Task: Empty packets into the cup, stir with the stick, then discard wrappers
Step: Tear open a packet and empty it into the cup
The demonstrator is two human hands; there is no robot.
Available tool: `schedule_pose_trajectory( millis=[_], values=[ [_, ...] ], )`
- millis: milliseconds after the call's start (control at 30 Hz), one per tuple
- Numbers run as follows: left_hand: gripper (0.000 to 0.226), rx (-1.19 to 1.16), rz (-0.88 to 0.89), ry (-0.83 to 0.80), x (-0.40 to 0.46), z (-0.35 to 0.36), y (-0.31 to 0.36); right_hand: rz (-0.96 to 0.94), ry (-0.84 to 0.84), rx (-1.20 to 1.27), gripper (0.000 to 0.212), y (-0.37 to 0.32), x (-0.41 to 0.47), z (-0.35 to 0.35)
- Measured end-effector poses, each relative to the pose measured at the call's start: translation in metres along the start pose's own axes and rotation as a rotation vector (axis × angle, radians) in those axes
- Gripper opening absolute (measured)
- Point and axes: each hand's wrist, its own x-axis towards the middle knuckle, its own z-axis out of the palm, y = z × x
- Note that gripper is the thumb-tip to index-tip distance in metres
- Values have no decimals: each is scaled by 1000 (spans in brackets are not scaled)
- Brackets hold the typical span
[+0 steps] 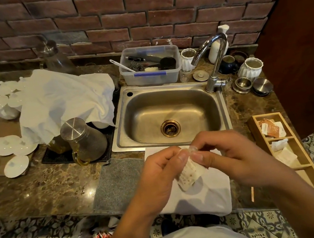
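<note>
i see both hands held together in front of the sink (169, 114), above a folded white cloth (202, 196) that lies on the counter (38, 186) edge. the left hand (160, 178) and the right hand (235, 157) each pinch the top of one small white packet (190, 172) between thumb and fingers, fingertips nearly touching each other at its upper edge. the packet hangs tilted below the fingers, its printed face toward me, over the cloth; i cannot tell whether it is already torn open

right of the hands a wooden tray (302, 159) with compartments sits along the counter edge, holding more packets: orange and white ones in the far compartment, white ones in the next. a thin wooden stick (252, 194) lies on the counter just beside the tray's near end. i cannot make out the cup among these things

behind the sink stands a clear plastic tub (152, 76) with utensils, and the tap (213, 61) rises at the sink's right corner with white ribbed pots near it. to the left a big white cloth (61, 99) covers lidded white cups, a metal-lidded glass jug (84, 139) stands on a black mat, and white lids lie about. a grey mat (119, 183) lies just left of the folded cloth
</note>
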Motion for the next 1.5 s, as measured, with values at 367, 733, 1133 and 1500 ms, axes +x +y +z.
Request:
schedule_pose_trajectory(
  millis=[367, 733, 1133, 1500],
  values=[
    [26, -108, -105, 140, 11, 4, -8, -235, 387, -484, 25, 22, -3, 23],
    [20, -55, -104, 113, 12, -3, -7, -2, 260, -148, 24, 17, -10, 16],
    [17, -148, -97, 35, 9, 3, -5, 53, 234, 7, 21, 6, -12, 9],
    [21, -177, -146, 187, 10, 12, -13, -94, 391, -377, 11, 18, -14, 23]
  ],
)
